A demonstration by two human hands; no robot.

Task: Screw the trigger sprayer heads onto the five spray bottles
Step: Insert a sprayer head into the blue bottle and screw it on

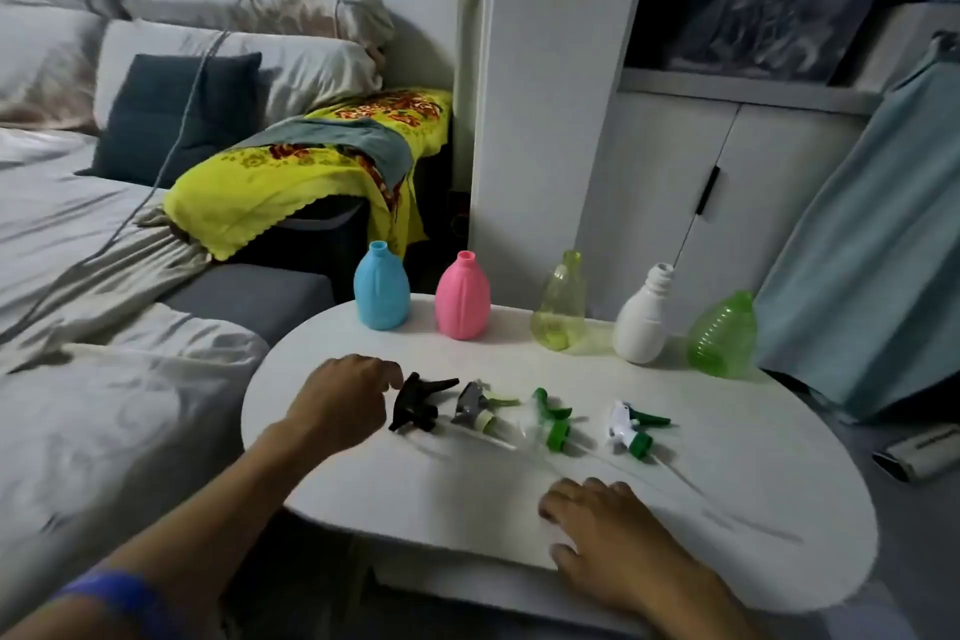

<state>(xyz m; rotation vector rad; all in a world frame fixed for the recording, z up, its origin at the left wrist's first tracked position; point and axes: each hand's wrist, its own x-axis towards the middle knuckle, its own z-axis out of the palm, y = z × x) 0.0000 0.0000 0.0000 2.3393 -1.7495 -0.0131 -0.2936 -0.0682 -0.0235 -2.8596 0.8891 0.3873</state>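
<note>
White round surface point(727, 525) beside a bed has five open bottles point(463, 296) lined up at the back and sprayer heads point(422, 403) in front, ready to match, while the left hand point(340, 400), curled and empty, reaches for the black one and the right hand point(618, 541) rests flat, holding nothing.

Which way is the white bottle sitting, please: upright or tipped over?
Upright. The white bottle stands on its base on the table, its bare threaded neck pointing up with no sprayer head on it.
</note>
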